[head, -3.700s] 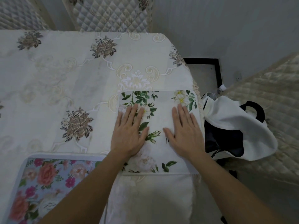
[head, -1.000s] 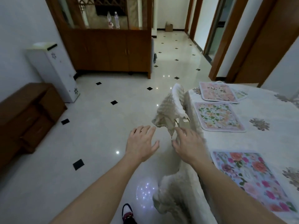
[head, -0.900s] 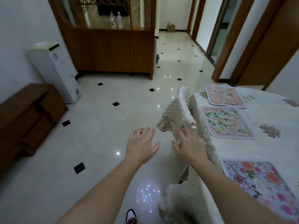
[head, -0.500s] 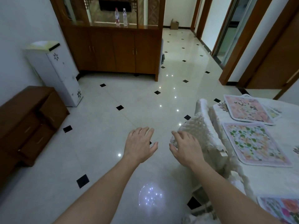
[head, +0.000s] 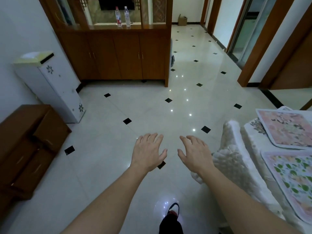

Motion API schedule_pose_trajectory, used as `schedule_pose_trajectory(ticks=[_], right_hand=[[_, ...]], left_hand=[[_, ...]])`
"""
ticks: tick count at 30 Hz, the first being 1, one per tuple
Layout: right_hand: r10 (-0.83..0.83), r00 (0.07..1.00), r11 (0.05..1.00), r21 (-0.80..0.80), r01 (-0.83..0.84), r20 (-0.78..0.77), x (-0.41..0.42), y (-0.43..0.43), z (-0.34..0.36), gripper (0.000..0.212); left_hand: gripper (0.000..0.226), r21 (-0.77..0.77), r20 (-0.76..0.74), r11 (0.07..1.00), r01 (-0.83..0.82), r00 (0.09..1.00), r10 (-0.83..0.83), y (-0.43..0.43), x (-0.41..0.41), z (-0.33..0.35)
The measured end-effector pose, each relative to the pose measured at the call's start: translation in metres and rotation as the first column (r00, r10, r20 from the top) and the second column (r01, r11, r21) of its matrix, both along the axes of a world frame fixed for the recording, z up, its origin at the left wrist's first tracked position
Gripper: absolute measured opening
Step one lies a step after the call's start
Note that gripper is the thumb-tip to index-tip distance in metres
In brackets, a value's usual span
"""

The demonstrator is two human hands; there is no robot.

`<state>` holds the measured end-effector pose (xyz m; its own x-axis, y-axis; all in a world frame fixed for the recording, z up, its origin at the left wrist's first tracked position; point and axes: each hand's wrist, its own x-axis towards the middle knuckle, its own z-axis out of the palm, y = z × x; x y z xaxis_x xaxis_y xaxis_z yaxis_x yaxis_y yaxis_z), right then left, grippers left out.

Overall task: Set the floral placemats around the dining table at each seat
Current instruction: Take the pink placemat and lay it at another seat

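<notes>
Two floral placemats, the pink placemat [head: 287, 130] and the green-leafed placemat [head: 293, 179], lie on the dining table [head: 251, 144] (far seats unseen). Left hand [head: 148, 152] and right hand [head: 195, 153] hang empty, fingers spread, over the floor.

Both forearms are showing bare, with no sleeves reaching into view, and the left hand [head: 148, 152] and right hand [head: 195, 153] are wearing no gloves, rings or watch. Below, a dark trouser leg [head: 170, 224] is ending in a dark shoe [head: 173, 209] with a reddish patch.
</notes>
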<state>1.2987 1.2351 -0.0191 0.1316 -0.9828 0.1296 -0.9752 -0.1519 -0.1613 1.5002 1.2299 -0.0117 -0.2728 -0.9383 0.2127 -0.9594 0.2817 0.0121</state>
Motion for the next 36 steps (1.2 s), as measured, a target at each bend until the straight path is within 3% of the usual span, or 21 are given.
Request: schedule_pose_trajectory(ticks=[8,24,31,36], right_hand=[[-0.064,0.997,0.997,0.044,0.062,0.052,-0.02,-0.171,0.003,0.055],[-0.271,0.962,0.946,0.179,0.271,-0.027,-0.099,-0.398,-0.011,0.055],[-0.421,0.906,0.891,0.173,0.42,-0.029,-0.114,-0.526,0.006,0.055],[-0.567,0.824,0.812,0.155,0.563,-0.022,-0.14,-0.572,0.024,0.055]], left_hand=[[0.064,0.049,0.097,0.998,0.044,0.994,-0.049,-0.18,-0.017,0.008],[0.064,0.087,0.019,0.968,0.237,0.971,-0.24,-0.451,-0.098,-0.009],[0.061,0.067,0.003,0.923,0.378,0.925,-0.379,-0.615,-0.129,-0.003],[0.063,0.068,0.0,0.844,0.532,0.846,-0.533,-0.697,-0.173,0.005]])
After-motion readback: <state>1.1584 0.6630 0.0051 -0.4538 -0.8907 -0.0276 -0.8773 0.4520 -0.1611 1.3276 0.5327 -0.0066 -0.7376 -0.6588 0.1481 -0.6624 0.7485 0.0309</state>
